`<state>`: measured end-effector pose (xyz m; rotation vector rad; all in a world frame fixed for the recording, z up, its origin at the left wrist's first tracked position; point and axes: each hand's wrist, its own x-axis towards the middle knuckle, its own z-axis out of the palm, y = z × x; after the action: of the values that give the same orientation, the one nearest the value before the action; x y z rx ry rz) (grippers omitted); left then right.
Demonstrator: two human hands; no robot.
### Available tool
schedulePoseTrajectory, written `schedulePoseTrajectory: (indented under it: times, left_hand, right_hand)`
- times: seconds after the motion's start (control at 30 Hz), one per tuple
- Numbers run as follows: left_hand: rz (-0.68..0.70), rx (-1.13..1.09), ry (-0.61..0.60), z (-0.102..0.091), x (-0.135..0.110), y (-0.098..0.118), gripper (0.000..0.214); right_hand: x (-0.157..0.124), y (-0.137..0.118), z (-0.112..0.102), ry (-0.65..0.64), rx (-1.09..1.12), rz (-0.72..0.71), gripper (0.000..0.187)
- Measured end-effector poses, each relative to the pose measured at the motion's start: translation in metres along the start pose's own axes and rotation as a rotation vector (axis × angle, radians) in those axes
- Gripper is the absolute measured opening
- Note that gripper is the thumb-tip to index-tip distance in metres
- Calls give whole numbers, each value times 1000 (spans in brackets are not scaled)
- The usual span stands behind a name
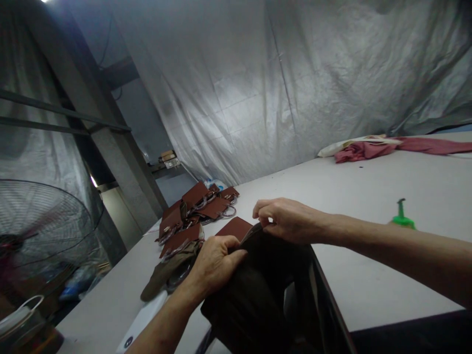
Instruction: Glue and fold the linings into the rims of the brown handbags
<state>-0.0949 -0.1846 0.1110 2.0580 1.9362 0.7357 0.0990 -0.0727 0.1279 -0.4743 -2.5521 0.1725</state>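
Observation:
Both my hands grip a dark brown bag piece [265, 290] that hangs over the near edge of the white table [368, 196]. My left hand [216, 263] is closed on its left upper edge, thumb on top. My right hand [287, 220] pinches the upper rim farther back, fingers curled. A reddish-brown leather panel [236, 227] lies flat just behind the hands. Beyond it sits a pile of several reddish-brown bag parts with metal ring handles [195, 209]. An olive-coloured piece [167, 268] lies left of my left hand.
A green-capped bottle top [401, 216] stands at the right on the table. Pink cloth [391, 147] lies at the far right edge. A fan [40, 236] turns at the left. A white device [142, 322] lies near the table's front. Grey tarpaulin [295, 83] hangs behind.

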Motion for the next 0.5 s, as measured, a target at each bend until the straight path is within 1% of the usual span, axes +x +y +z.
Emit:
schedulePoseTrajectory:
  times: [0.07, 0.2, 0.33, 0.5]
  left_hand:
    - [3, 7, 0, 0, -2, 1, 20]
    - [0, 2, 4, -1, -6, 1, 22]
    - [-12, -9, -8, -2, -6, 0, 22]
    - [8, 5, -24, -4, -6, 3, 23]
  right_hand:
    - [2, -2, 0, -15, -31, 10, 16]
    - [3, -5, 0, -50, -31, 97, 19]
    - [2, -7, 1, -38, -13, 111, 18]
    - [1, -7, 2, -17, -35, 127, 14]
